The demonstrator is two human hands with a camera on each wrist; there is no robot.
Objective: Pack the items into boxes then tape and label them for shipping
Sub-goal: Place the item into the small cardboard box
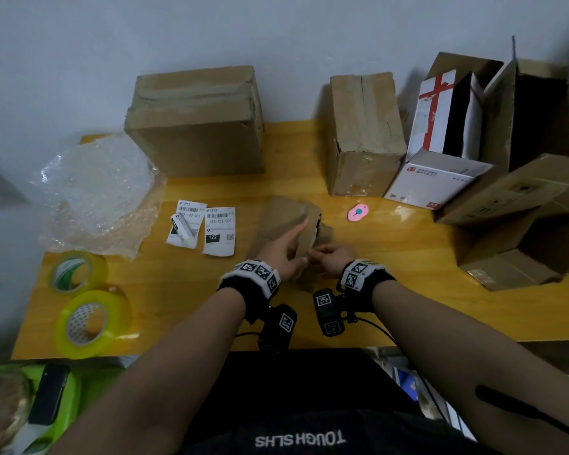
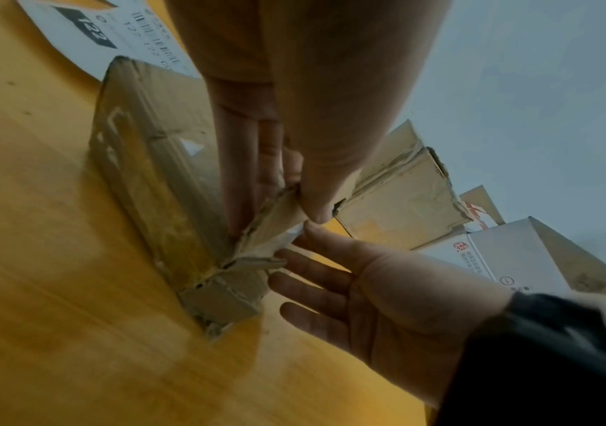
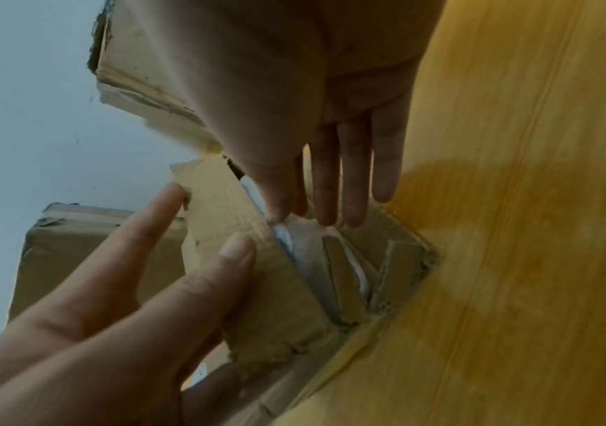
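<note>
A small worn cardboard box (image 1: 283, 218) lies in the middle of the yellow table (image 1: 391, 307), its open end toward my right hand. My left hand (image 1: 286, 254) holds the box's upper flap (image 2: 279, 207) between thumb and straight fingers. In the right wrist view its fingers (image 3: 239, 250) lie on that flap's outer face. My right hand (image 1: 329, 257) is open, and its straight fingers (image 3: 330, 187) reach into the opening and touch a white wrapped item (image 3: 301, 239) inside. Two shipping labels (image 1: 217, 231) lie left of the box.
Two yellow tape rolls (image 1: 89, 323) and bubble wrap (image 1: 99, 192) sit at the left. Two closed cartons (image 1: 197, 123) (image 1: 365, 133) stand at the back. A pink cutter (image 1: 358, 212) lies right of the small box. A white box (image 1: 440, 136) and open cartons (image 1: 523, 218) crowd the right.
</note>
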